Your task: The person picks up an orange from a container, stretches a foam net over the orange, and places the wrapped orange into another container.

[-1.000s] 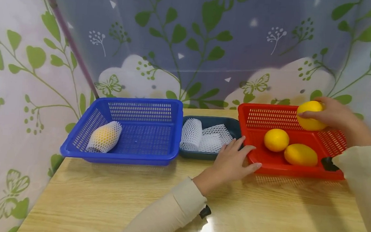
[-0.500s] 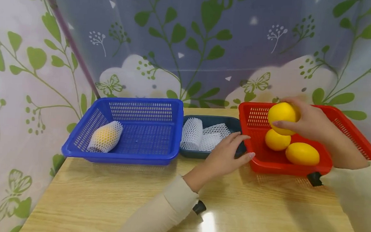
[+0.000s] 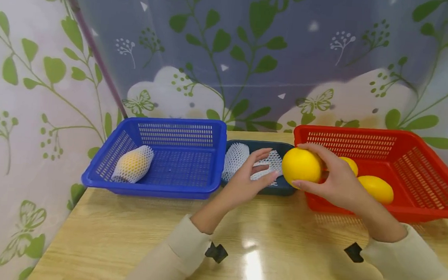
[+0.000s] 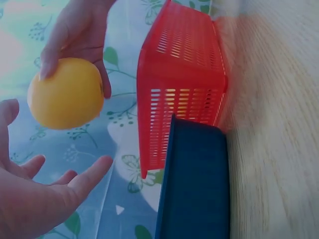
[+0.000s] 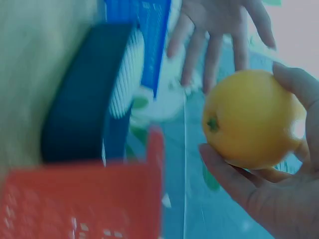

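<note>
My right hand (image 3: 336,182) grips a round yellow orange (image 3: 302,167) between thumb and fingers, held above the left end of the red basket (image 3: 429,211). The green stem end of the fruit shows in the right wrist view. My left hand (image 3: 242,178) is over the dark teal tray (image 3: 283,190), fingers spread and slightly bent, holding nothing and apart from the orange. White foam net sleeves (image 3: 235,162) lie in that tray, partly hidden by the left hand. Inside the red basket are another round yellow fruit (image 3: 351,164), mostly covered by my right hand, and an oval yellow fruit (image 3: 377,189).
At the left stands a blue basket (image 3: 154,190) with a yellow fruit in a white foam net (image 3: 133,165). The tray sits between the two baskets on the wooden table (image 3: 124,233). A patterned curtain (image 3: 199,47) hangs close behind them.
My right hand has carried the orange leftward from the red basket's far right to its left end. My left hand has left the red basket's rim area and moved left over the tray.
</note>
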Motion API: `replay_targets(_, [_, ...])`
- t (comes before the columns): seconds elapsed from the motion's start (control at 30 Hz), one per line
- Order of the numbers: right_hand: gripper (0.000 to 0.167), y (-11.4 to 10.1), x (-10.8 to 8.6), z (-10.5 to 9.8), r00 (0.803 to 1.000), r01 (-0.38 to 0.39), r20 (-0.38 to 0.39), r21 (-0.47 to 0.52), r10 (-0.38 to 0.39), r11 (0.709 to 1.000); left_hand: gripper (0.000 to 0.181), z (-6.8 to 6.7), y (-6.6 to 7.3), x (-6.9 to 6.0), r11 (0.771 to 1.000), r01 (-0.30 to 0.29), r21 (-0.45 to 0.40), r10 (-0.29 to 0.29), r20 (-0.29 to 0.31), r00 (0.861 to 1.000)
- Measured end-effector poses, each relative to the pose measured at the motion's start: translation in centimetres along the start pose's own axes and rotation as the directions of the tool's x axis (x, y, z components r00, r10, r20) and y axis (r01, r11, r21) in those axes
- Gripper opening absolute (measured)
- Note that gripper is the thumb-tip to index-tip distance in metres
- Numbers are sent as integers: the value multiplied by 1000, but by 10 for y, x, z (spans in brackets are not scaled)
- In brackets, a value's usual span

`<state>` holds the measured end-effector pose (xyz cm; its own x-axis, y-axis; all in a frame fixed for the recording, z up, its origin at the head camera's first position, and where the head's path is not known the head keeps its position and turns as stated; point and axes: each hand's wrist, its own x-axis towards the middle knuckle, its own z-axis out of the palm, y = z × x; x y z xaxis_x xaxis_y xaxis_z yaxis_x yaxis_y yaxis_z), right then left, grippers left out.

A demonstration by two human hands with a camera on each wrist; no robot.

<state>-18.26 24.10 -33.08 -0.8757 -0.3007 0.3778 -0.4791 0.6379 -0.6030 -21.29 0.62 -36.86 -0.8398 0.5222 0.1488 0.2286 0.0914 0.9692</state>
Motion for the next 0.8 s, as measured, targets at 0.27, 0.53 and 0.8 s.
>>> replay_targets(0.27, [80,-12,-10,44,978,182,-111,56,-175,982,63,-13,3,-19,1000,-3,-4,3,35,999])
replay_targets(0.53, [83,-10,-13,67,951,289,-141,95,-274,953,59,-16,-4,-28,978,64,-201,-44,100,994])
replay_targets(0.8, [71,-7,-12,78,890,428,-189,26,-416,904,54,-13,-12,-29,941,105,-321,-66,130,989])
